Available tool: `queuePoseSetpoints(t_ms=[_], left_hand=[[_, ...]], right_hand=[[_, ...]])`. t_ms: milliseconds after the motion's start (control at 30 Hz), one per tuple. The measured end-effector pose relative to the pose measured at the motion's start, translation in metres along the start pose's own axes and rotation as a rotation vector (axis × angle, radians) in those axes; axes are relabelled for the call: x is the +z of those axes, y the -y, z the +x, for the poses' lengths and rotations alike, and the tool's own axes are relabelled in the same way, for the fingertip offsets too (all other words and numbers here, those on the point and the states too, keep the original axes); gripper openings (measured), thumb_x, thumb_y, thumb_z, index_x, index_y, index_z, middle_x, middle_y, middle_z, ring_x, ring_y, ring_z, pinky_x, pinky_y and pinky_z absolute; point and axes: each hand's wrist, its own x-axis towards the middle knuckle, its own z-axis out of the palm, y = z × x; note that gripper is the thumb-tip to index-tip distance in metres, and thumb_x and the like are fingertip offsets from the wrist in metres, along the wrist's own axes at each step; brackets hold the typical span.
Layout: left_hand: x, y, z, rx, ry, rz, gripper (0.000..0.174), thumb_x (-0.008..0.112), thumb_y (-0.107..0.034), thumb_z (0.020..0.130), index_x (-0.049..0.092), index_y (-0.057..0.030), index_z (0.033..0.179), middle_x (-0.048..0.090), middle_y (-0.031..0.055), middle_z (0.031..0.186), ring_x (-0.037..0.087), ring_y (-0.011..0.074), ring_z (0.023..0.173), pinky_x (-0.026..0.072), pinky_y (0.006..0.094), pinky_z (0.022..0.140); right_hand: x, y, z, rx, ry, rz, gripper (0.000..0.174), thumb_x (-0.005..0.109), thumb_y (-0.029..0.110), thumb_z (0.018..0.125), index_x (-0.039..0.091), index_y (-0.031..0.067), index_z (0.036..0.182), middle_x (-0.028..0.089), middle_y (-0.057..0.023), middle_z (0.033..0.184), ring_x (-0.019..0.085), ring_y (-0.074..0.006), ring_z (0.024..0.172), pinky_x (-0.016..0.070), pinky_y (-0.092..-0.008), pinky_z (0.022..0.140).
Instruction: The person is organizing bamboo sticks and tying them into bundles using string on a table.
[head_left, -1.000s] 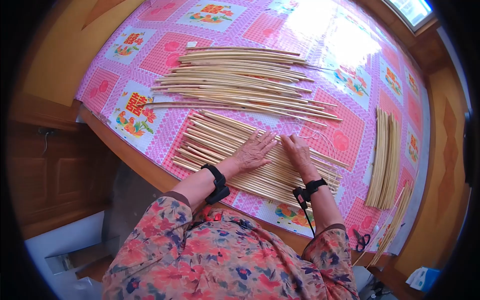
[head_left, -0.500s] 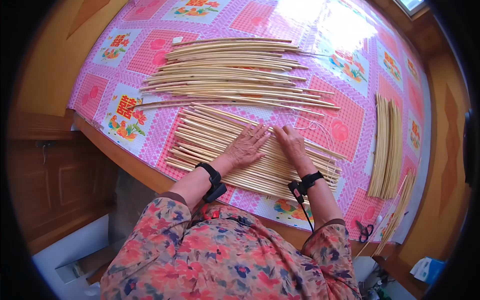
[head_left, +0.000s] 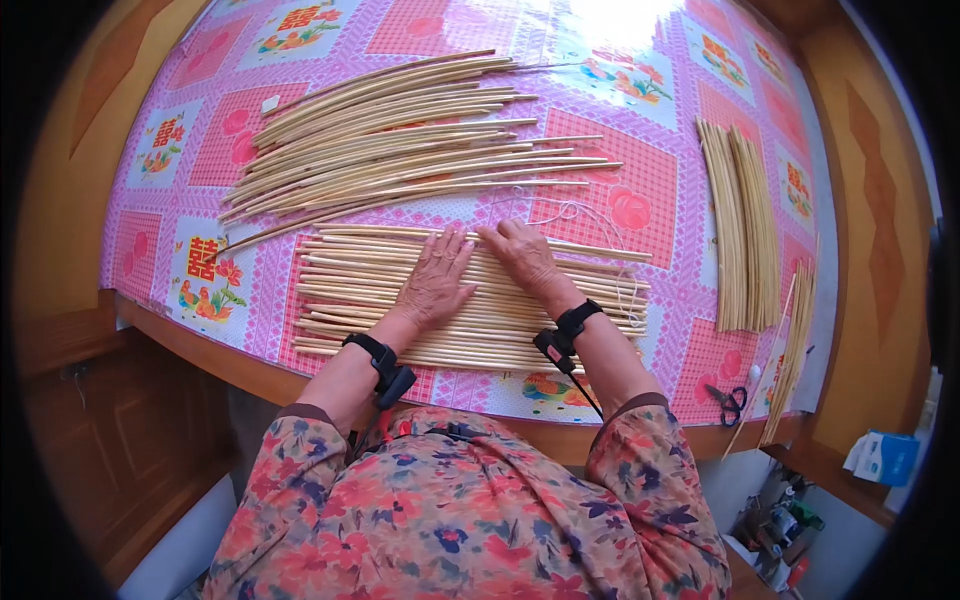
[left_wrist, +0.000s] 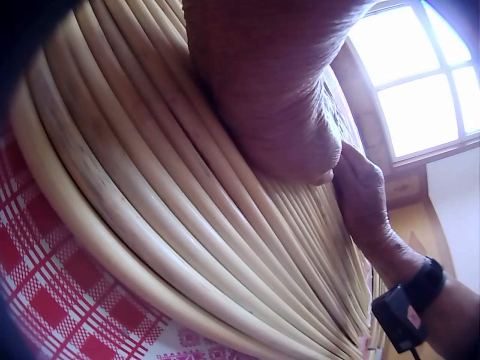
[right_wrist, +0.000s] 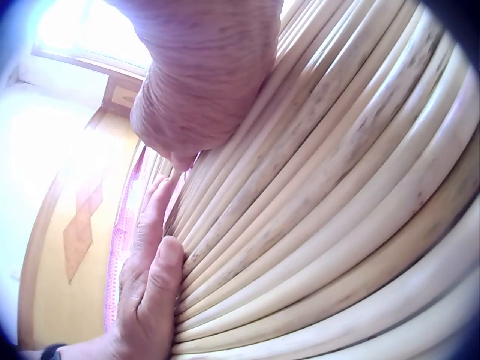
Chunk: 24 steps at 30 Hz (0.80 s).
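Pale, slender sticks (head_left: 350, 290) lie side by side in a flat row before the person. The left hand (head_left: 436, 278) rests on this row with its fingers extended toward the far edge. Close beside it, the right hand (head_left: 522, 258) has curled fingers at the far edge, where a thin white string (head_left: 570, 208) runs up to the fingertips. Its palm hides most of the pinch. In the right wrist view, the left thumb (right_wrist: 166, 262) lies against the sticks. Loops of string also lie over the row's right end.
Beyond the row, a loose pile of longer sticks (head_left: 390, 140) spreads over the patterned tablecloth (head_left: 620, 130). Two upright bundles (head_left: 740, 230) lie at the right, with thinner strips (head_left: 790, 350) and dark-handled scissors (head_left: 728, 400) near the table's edge.
The head view has turned, so the table's things appear farther left and higher. Both hands stay at the far edge of the stick row, with little movement between them.
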Motion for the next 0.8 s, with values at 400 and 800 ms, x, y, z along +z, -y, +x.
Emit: queuePoseSetpoints(t_ms=[400,800], left_hand=[[0.0041,-0.0010,0.0028,0.027,0.045,0.054,0.062,0.051,-0.029,0.078,0.029,0.0006,0.129,0.023,0.0156,0.137,0.015,0.0266,0.130,0.0064,0.0404,0.107],[0.0010,0.0000,0.0013,0.019,0.018,0.019,0.063,0.050,-0.029,0.079,0.028,0.0006,0.129,0.023,0.0166,0.137,0.016,0.0276,0.130,0.0074,0.0407,0.107]], right_hand=[[0.0012,-0.0025,-0.0038,0.005,-0.036,0.009,0.024,0.048,0.013,0.074,0.054,0.0109,0.098,0.049,-0.0064,0.075,0.053,-0.0214,0.073,0.0448,-0.0326,0.060],[0.0017,-0.0012,-0.0021,0.009,0.004,-0.008,0.027,0.051,0.014,0.075,0.055,0.0118,0.101,0.050,-0.0067,0.076,0.052,-0.0214,0.072,0.0444,-0.0323,0.060]])
